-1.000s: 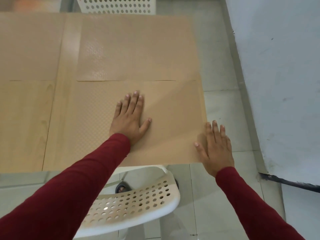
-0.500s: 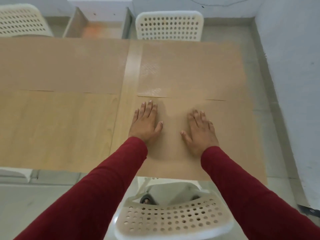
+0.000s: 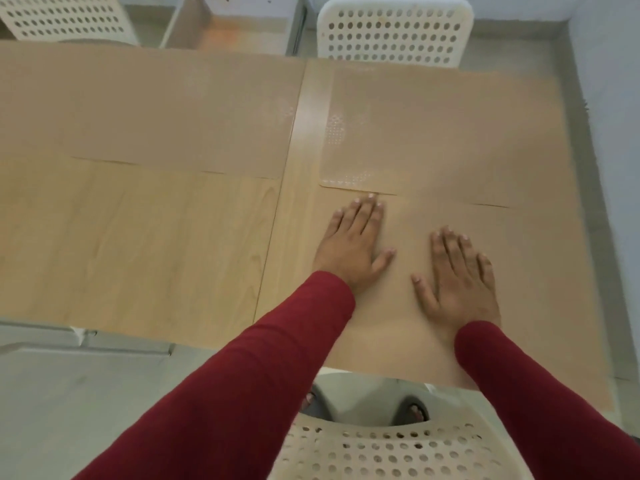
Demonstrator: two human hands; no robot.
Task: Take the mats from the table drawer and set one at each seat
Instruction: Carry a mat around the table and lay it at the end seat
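Observation:
Three tan textured mats lie on the light wooden table. The near right mat is under both my hands. My left hand rests flat on its left part, fingers apart and fingertips near its far edge. My right hand lies flat beside it, also spread. A second mat sits at the far right and a third mat at the far left. The near left part of the table shows bare wood. The drawer stands pulled out at the table's far side.
White perforated chairs stand at the far right, the far left and just below me. A pale wall runs close along the right. Grey tiled floor lies to the near left.
My right hand moved from the mat's near right corner onto the mat beside my left hand. My view has lifted and shifted left, showing the far chairs and drawer.

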